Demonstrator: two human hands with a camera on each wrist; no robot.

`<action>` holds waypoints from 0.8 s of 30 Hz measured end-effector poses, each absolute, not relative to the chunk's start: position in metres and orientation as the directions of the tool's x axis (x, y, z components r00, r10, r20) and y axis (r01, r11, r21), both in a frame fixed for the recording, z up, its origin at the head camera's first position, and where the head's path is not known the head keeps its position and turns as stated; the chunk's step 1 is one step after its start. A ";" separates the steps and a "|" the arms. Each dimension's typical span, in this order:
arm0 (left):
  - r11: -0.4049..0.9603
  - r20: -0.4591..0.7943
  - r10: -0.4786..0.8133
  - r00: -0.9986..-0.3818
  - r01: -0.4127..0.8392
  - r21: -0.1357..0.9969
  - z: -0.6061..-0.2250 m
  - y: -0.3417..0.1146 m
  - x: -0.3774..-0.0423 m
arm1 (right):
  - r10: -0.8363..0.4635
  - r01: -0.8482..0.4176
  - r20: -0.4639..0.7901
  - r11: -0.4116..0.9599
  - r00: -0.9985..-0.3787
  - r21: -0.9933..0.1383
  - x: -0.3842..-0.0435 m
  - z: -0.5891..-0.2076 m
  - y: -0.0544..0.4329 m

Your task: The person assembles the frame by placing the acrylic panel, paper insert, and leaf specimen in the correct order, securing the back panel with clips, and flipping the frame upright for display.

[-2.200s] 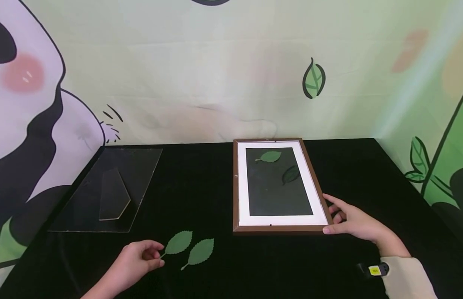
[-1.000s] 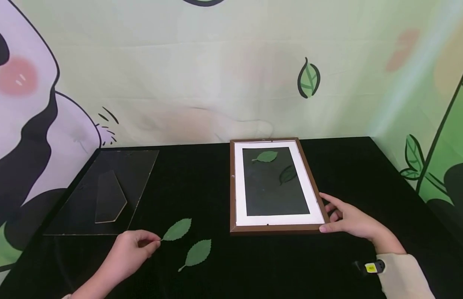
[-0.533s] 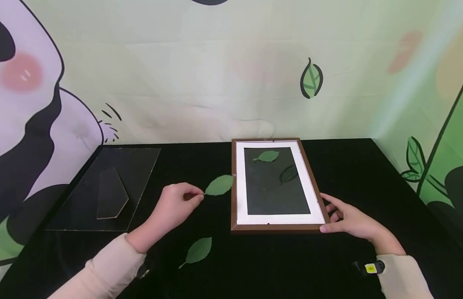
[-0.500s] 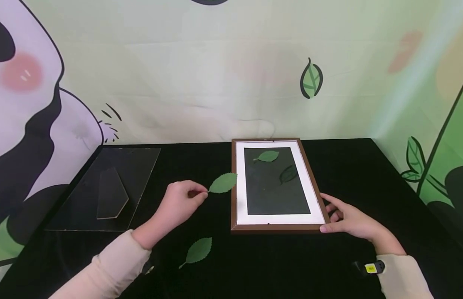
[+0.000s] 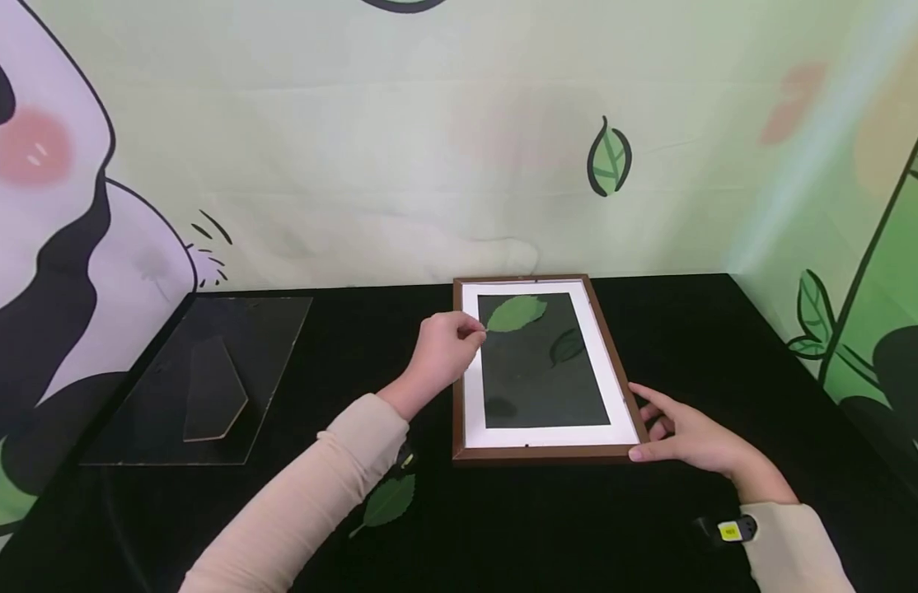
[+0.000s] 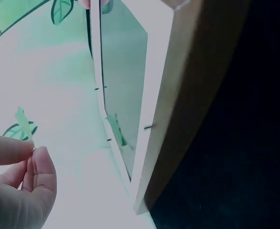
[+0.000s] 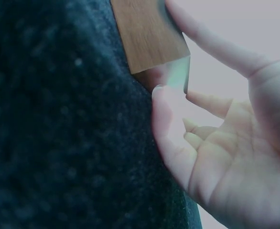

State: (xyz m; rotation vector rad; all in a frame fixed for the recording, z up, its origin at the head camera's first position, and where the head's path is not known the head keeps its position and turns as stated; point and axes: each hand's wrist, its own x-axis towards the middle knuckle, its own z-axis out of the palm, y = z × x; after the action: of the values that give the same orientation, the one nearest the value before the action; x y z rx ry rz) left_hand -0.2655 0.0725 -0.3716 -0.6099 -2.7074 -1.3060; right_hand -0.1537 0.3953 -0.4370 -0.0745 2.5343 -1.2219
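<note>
My left hand (image 5: 446, 350) pinches a green leaf (image 5: 517, 314) by its stem, between thumb and index finger. That leaf hangs over the upper left of a brown picture frame (image 5: 548, 452) with a white mat. In the left wrist view, another leaf (image 6: 116, 130) lies inside the frame; the held one covers it in the head view. My right hand (image 5: 685, 436) grips the frame's near right corner, thumb on the front edge and fingers along the right side. A third leaf (image 5: 390, 501) lies on the black table, partly behind the left sleeve.
A black backing board (image 5: 147, 387) with a fold-out stand (image 5: 216, 395) lies at the left. The frame's far edge is close to the printed wall cloth (image 5: 355, 165). A dark reflection of a printed leaf shows on the glass.
My left hand has picked one leaf up off the table and carried it right and away from me, over the frame. The right hand and the frame have stayed put.
</note>
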 end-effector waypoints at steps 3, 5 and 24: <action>0.558 0.227 0.317 -0.921 0.374 0.740 -0.377 0.087 -0.272 | -0.189 0.091 -0.266 0.630 -0.945 -0.771 -0.153 -0.438 0.396; 0.568 0.221 0.313 -0.924 0.368 0.736 -0.381 0.096 -0.277 | -0.191 0.089 -0.264 0.628 -0.945 -0.773 -0.153 -0.438 0.396; 0.642 0.083 0.259 -0.962 0.236 0.730 -0.404 0.156 -0.298 | -0.190 0.081 -0.254 0.629 -0.948 -0.773 -0.154 -0.437 0.397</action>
State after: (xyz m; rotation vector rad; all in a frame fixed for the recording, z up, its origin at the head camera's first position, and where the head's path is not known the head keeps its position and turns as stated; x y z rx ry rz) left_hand -0.2978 0.1558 -0.4041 -0.4327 -2.8726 -1.2699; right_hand -0.1544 0.3966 -0.4375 -0.0883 2.5420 -1.2294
